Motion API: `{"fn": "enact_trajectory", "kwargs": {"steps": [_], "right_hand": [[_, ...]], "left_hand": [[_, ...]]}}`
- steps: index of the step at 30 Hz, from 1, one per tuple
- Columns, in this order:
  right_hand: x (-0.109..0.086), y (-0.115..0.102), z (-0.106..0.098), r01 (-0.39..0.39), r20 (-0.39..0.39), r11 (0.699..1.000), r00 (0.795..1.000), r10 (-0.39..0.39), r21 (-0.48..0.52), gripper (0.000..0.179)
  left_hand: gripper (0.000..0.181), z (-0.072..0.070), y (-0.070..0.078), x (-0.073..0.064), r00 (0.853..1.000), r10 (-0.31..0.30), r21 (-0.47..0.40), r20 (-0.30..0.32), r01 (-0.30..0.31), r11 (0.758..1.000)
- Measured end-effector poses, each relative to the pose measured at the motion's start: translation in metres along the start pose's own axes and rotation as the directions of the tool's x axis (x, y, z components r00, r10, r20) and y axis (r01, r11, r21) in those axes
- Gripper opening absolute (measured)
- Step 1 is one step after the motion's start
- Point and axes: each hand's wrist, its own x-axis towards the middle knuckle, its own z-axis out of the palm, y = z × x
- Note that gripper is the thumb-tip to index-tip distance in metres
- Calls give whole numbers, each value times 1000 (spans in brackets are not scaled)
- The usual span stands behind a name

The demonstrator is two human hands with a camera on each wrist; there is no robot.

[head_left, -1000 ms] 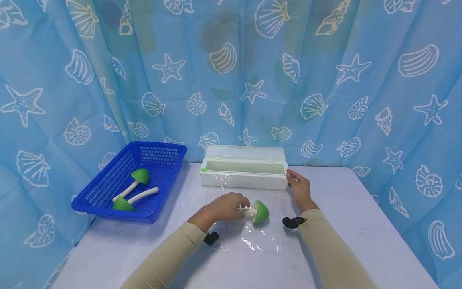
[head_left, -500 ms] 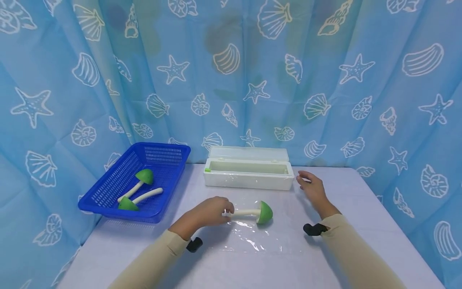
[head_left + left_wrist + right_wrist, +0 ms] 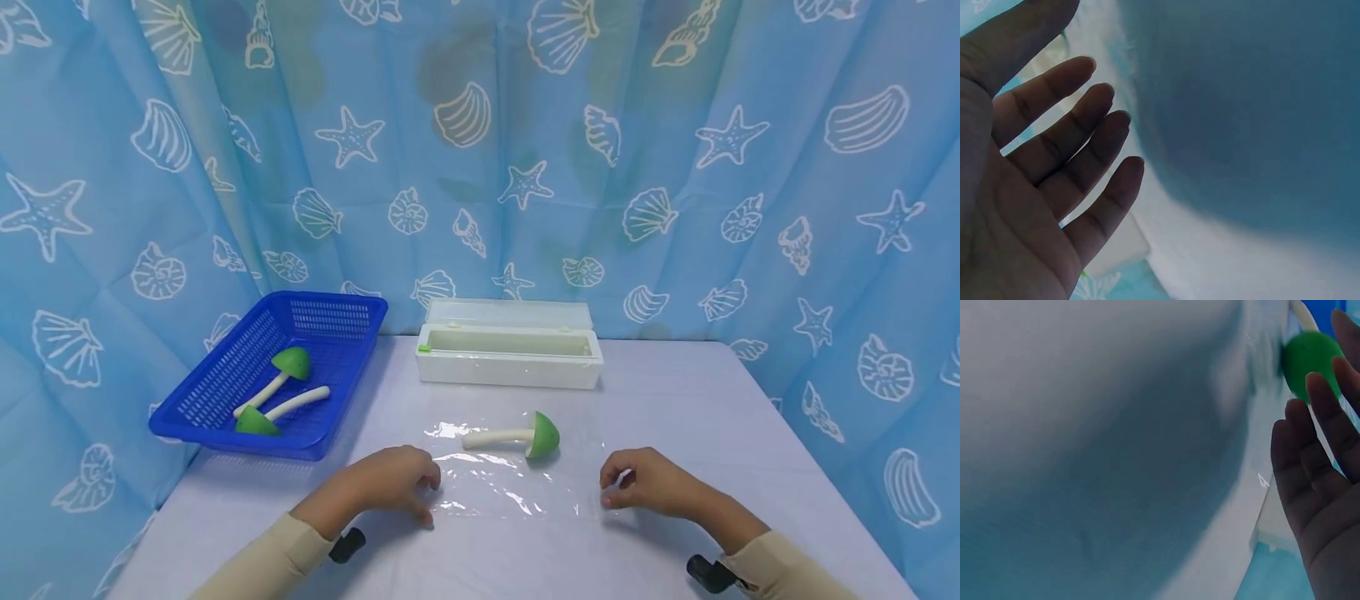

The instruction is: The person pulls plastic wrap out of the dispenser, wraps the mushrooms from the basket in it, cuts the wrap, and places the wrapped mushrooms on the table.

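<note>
A toy mushroom with a green cap and white stem lies sideways on a sheet of clear plastic film. At the film's left edge, my left hand hovers with loosely bent fingers, holding nothing visible. My right hand is by the film's lower right corner, its fingers relaxed; whether they touch the film cannot be made out. Beyond the mushroom stands a long white film dispenser box, lid raised. In the right wrist view the green cap shows behind the fingers.
A blue plastic basket stands at the left of the white-covered table, with two more green-capped mushrooms inside. A blue seashell-print curtain hangs behind and around the table.
My left hand has released the mushroom's stem and drawn back to the left and nearer. My right hand has left the dispenser's right end and come down toward the film's near corner.
</note>
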Motion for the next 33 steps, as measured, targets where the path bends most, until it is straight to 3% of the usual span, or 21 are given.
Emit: {"fn": "enact_trajectory", "kwargs": {"steps": [3, 6, 11, 14, 18, 24, 29, 33], "right_hand": [[-6, -3, 10, -17, 56, 997, 998, 22, -78, 32], [-7, -5, 16, 15, 71, 982, 997, -2, -190, 36], [-5, -5, 26, 97, 54, 946, 995, -84, -311, 17], [-5, -5, 30, 131, 35, 929, 991, -127, -346, 11], [-7, -7, 30, 149, 18, 916, 988, -153, -372, 10], [-14, -14, 27, 107, -32, 921, 991, -128, -375, 7], [-19, -25, 21, 62, -149, 903, 979, -137, -424, 5], [-17, -33, 16, 40, -253, 889, 952, -173, -457, 4]], "left_hand": [[38, 4, -3, -4, 1000, 1, -12, -7, -1, 1000], [31, 8, -8, -5, 1000, 23, -4, -18, -23, 1000], [11, 16, -15, -4, 990, 126, 33, -57, -124, 992], [6, 19, -16, -3, 986, 153, 48, -72, -149, 988], [12, 20, -13, -4, 989, 117, 73, -87, -111, 991], [12, 9, -3, -9, 990, 6, 20, -141, -3, 1000], [14, -1, 2, -9, 968, 32, 52, -250, -19, 998], [18, -10, 1, -5, 943, 58, 63, -328, -40, 997]]}}
